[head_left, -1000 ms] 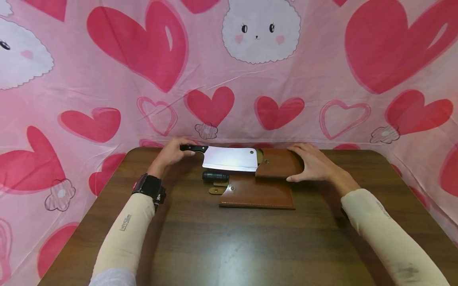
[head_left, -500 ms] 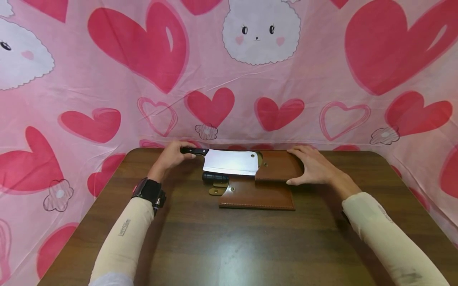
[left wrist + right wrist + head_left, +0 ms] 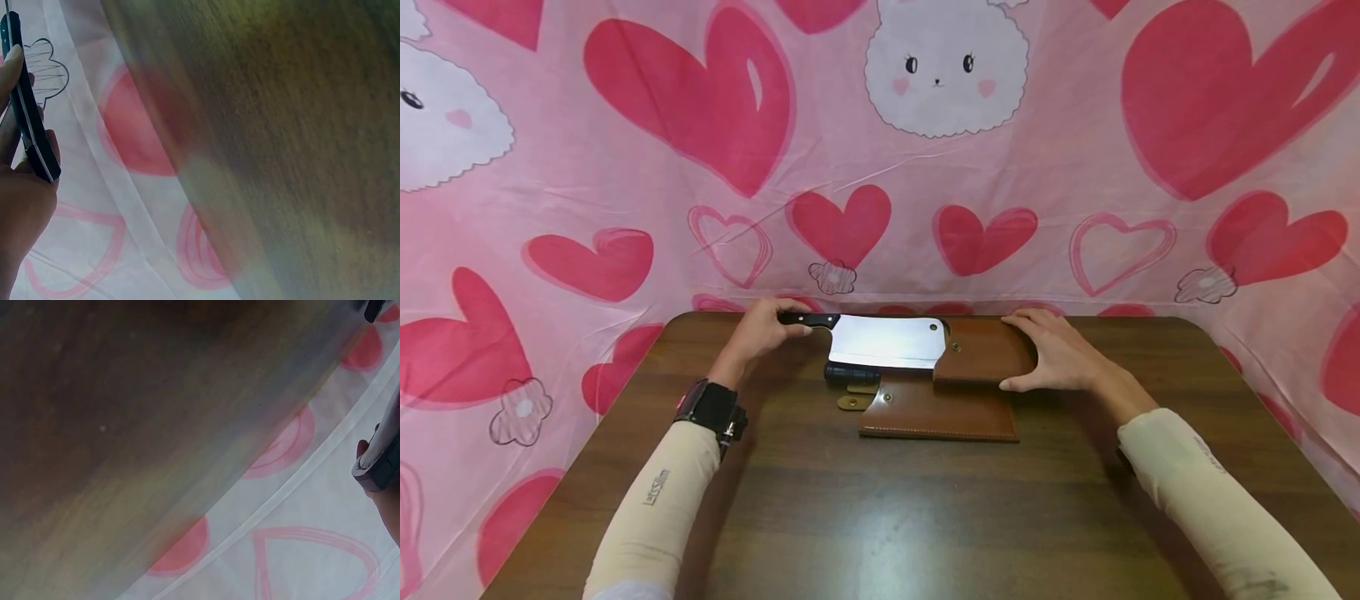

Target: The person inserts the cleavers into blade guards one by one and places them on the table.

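In the head view my left hand (image 3: 762, 327) grips the black handle of a cleaver (image 3: 887, 342), its broad blade pointing right. The handle and curled fingers also show at the edge of the left wrist view. My right hand (image 3: 1063, 350) holds the closed end of a brown leather knife sheath (image 3: 981, 354) between thumb and fingers. The blade's front end meets the sheath's mouth; how much sits inside is hidden. Below lies a second brown leather sheath (image 3: 943, 417), its upper part covered by the held one. A black cylindrical object (image 3: 850, 372) is partly under the blade.
Two tan snap straps (image 3: 853, 402) stick out left of the lower sheath. The brown wooden table (image 3: 880, 517) has rounded far corners. Just behind its far edge hangs a pink cloth (image 3: 1060, 150) printed with hearts.
The cleaver and the held sheath have come down slightly toward the table. The blade has shifted a little to the right against the sheath's mouth. The lower sheath stays put.
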Demonstrator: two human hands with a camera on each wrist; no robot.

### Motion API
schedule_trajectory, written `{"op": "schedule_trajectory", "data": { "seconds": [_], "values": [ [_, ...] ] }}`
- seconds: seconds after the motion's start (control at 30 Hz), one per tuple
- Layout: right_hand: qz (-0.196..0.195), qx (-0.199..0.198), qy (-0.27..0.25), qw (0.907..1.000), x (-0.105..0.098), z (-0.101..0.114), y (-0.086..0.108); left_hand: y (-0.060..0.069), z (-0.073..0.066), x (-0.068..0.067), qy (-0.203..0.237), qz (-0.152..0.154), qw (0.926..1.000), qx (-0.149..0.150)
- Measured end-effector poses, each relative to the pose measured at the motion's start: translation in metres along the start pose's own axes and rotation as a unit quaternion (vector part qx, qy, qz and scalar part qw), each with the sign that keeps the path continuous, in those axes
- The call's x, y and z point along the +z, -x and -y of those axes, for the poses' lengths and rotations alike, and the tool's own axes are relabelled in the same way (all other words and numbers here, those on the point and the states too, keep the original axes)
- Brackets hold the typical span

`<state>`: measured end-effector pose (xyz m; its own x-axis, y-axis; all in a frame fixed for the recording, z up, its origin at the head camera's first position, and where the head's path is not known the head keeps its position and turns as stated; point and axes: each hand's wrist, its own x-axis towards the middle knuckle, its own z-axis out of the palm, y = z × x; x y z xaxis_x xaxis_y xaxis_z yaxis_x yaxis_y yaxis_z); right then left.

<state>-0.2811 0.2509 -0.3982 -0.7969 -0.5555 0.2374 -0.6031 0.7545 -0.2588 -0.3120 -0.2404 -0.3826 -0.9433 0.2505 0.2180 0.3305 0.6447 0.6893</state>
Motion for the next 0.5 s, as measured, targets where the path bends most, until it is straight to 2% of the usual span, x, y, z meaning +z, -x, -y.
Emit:
{"op": "schedule_trajectory", "data": {
  "seconds": [0.17, 0.37, 0.5],
  "values": [
    [-0.007, -0.001, 0.0, 1.0, 0.001, 0.002, 0.0, 0.0, -0.002, 0.0, -0.007, -0.003, 1.0, 0.001],
    [-0.002, -0.005, -0.007, 1.0, 0.006, 0.008, -0.002, -0.001, -0.006, 0.003, -0.019, 0.0, 0.9995, 0.025],
    [-0.001, -0.001, -0.01, 0.9999, 0.01, 0.01, -0.003, -0.002, -0.007, 0.005, -0.016, -0.002, 0.9995, 0.026]
  ]
}}
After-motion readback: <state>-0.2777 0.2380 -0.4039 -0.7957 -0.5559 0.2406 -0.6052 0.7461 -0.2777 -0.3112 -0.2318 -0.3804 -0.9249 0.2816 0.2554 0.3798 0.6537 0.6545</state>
